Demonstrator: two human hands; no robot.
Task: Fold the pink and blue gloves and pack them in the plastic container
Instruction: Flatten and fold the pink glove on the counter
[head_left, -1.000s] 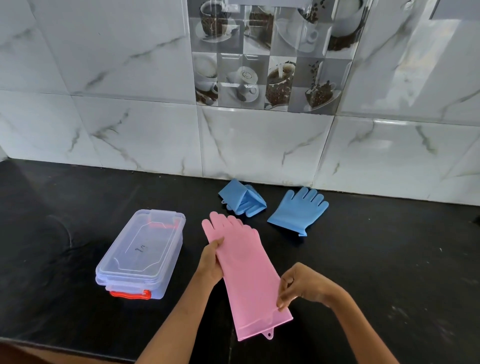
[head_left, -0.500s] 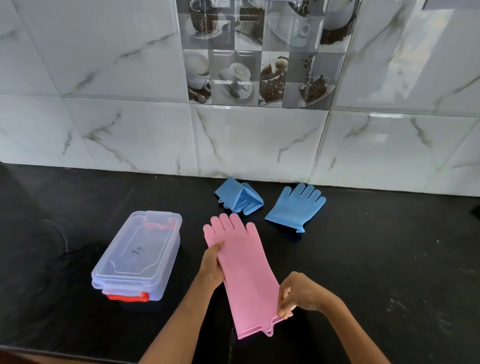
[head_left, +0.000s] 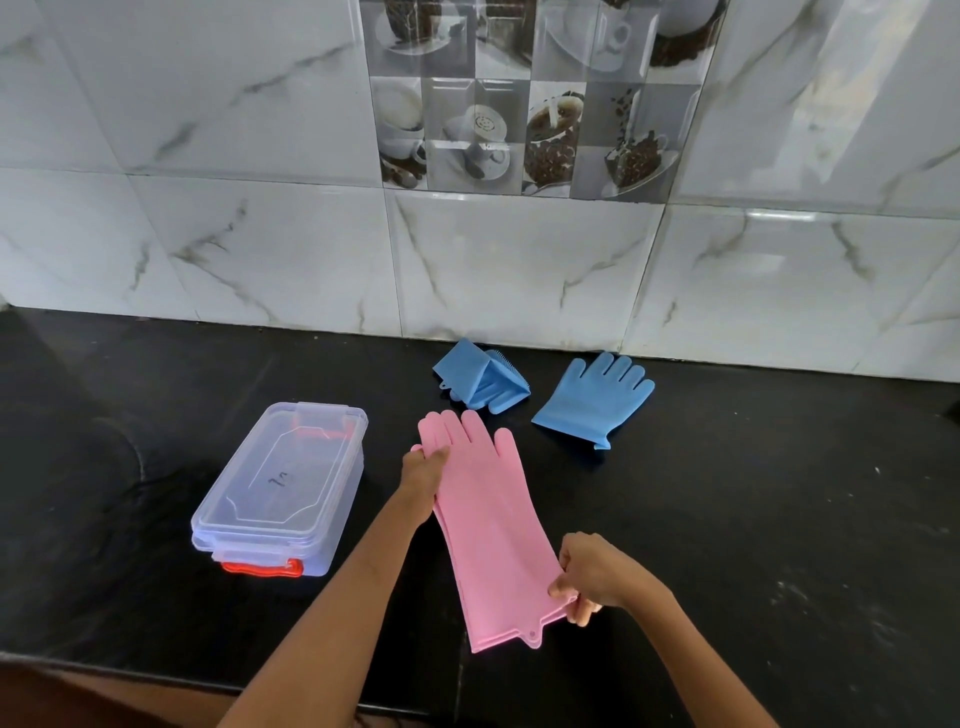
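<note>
Since the earlier frame, left hand (head_left: 423, 480) has slid up toward the finger end of the pink gloves (head_left: 488, 525), and the cuff edges now lie nearly even.

Pink gloves lie stacked one on the other on the black counter (head_left: 779, 519), fingers pointing to 12 o'clock, cuff toward 6 o'clock. The left hand grips their left edge near the fingers, thumb on top; the right hand (head_left: 597, 577) pinches the right cuff corner between thumb and fingers. At 9 o'clock from the gloves stands the plastic container (head_left: 280, 488), lid closed, with a red latch (head_left: 262, 567) at its near end. At 12 o'clock lies a folded blue glove (head_left: 480, 379) near the tiled wall (head_left: 260, 234), and at 1 o'clock a flat blue glove (head_left: 592, 400), apart from it.
</note>
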